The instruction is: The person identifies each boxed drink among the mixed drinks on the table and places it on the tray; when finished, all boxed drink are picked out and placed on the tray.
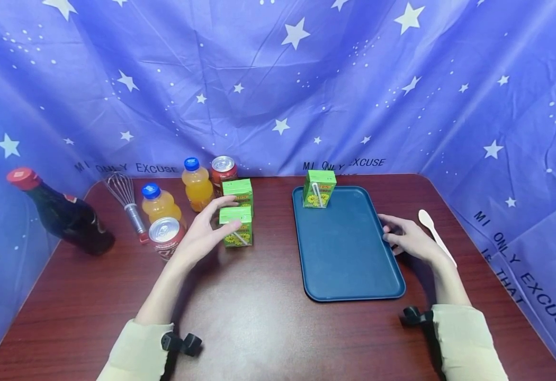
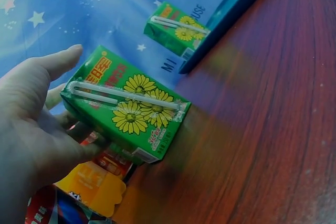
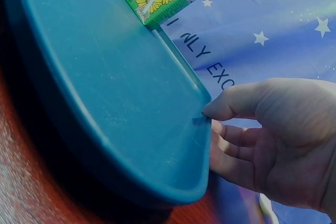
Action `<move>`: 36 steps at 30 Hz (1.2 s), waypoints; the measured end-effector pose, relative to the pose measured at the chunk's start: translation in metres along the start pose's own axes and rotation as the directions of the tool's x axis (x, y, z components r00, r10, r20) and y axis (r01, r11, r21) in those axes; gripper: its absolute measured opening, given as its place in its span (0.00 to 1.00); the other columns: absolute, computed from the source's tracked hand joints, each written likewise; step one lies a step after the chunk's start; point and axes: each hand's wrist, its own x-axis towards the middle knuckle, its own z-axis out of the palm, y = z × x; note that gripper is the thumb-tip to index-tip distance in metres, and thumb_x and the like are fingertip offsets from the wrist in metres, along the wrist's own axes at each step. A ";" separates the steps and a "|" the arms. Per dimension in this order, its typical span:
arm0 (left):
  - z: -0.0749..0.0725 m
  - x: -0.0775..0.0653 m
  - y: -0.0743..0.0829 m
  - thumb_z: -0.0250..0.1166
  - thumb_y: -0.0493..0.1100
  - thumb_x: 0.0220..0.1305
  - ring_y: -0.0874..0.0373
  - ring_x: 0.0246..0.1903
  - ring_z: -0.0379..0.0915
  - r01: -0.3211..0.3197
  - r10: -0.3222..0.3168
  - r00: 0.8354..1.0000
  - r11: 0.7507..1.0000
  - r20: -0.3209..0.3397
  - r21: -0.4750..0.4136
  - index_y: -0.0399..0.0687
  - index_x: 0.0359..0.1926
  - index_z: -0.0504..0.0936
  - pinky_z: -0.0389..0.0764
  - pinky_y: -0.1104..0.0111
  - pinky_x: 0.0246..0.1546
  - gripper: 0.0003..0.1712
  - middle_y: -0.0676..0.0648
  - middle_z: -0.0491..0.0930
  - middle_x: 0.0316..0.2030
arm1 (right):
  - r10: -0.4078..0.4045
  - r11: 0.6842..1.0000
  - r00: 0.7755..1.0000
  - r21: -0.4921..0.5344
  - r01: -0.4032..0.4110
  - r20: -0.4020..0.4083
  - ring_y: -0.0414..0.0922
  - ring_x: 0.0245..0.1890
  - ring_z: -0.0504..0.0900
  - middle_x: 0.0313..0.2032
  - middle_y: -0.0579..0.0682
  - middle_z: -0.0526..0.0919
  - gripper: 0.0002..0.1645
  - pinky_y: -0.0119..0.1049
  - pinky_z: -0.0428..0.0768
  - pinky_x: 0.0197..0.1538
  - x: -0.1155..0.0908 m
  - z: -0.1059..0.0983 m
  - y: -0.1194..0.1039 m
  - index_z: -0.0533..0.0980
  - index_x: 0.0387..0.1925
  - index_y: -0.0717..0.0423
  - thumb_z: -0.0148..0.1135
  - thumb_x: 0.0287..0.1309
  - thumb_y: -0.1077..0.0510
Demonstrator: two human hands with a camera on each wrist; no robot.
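My left hand (image 1: 202,235) reaches around the front green drink carton (image 1: 236,235), thumb and fingers spread to either side of its top. In the left wrist view that drink carton (image 2: 131,108) shows yellow flowers and a white straw; gaps between it and the thumb suggest no firm grip. A second green drink carton (image 1: 242,193) stands just behind. On the right, my right hand (image 1: 409,238) pinches the long rim of a blue tray (image 1: 349,248), thumb on top. A third drink carton (image 1: 319,189) stands upright in the tray's far left corner.
To the left stand a dark red-capped bottle (image 1: 70,214), two orange juice bottles (image 1: 198,188) with blue caps and two red cans (image 1: 166,235). A whisk (image 1: 127,201) lies among them. A pale spoon (image 1: 435,233) lies beyond the right hand; a starry curtain (image 1: 278,84) encloses the table.
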 end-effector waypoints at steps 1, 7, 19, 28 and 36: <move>0.000 0.000 -0.001 0.71 0.49 0.67 0.48 0.57 0.78 0.004 -0.004 1.000 1.000 0.000 -0.005 0.57 0.72 0.69 0.79 0.62 0.58 0.36 0.47 0.75 0.66 | 0.002 1.000 1.000 -0.002 -0.002 -0.001 0.35 0.34 0.80 0.47 0.63 0.72 0.38 0.42 0.88 0.31 0.000 0.000 0.000 0.57 0.77 0.67 0.54 0.68 0.68; 0.002 -0.002 -0.003 0.74 0.46 0.63 0.51 0.53 0.78 0.030 -0.031 1.000 0.998 -0.006 -0.046 0.55 0.70 0.71 0.81 0.68 0.53 0.36 0.46 0.77 0.61 | 0.001 1.000 1.000 -0.010 -0.001 0.002 0.35 0.34 0.81 0.46 0.63 0.73 0.38 0.42 0.88 0.31 0.001 0.000 -0.001 0.57 0.77 0.67 0.54 0.69 0.67; 0.002 -0.002 -0.007 0.73 0.45 0.64 0.54 0.53 0.79 0.055 -0.056 0.998 0.997 -0.023 -0.048 0.55 0.67 0.72 0.80 0.68 0.53 0.32 0.44 0.79 0.58 | -0.020 0.999 1.000 -0.025 0.020 -0.001 0.35 0.33 0.81 0.44 0.60 0.73 0.36 0.43 0.88 0.31 0.002 0.000 0.001 0.58 0.76 0.69 0.53 0.69 0.67; 0.002 0.001 -0.012 0.74 0.48 0.63 0.52 0.56 0.77 0.083 -0.084 0.996 0.996 -0.031 -0.037 0.53 0.66 0.72 0.78 0.64 0.58 0.32 0.44 0.79 0.59 | -0.006 0.999 1.000 -0.032 0.006 0.003 0.36 0.34 0.81 0.45 0.63 0.72 0.37 0.43 0.88 0.32 0.001 0.000 0.001 0.57 0.77 0.67 0.52 0.69 0.68; 0.001 0.002 -0.012 0.74 0.51 0.63 0.50 0.58 0.77 0.119 -0.119 0.992 0.993 -0.033 -0.016 0.53 0.66 0.72 0.76 0.59 0.62 0.34 0.44 0.78 0.61 | -0.014 1.000 1.000 -0.014 0.014 -0.003 0.35 0.34 0.81 0.46 0.63 0.73 0.37 0.42 0.88 0.31 -0.001 0.000 -0.001 0.58 0.76 0.68 0.54 0.69 0.68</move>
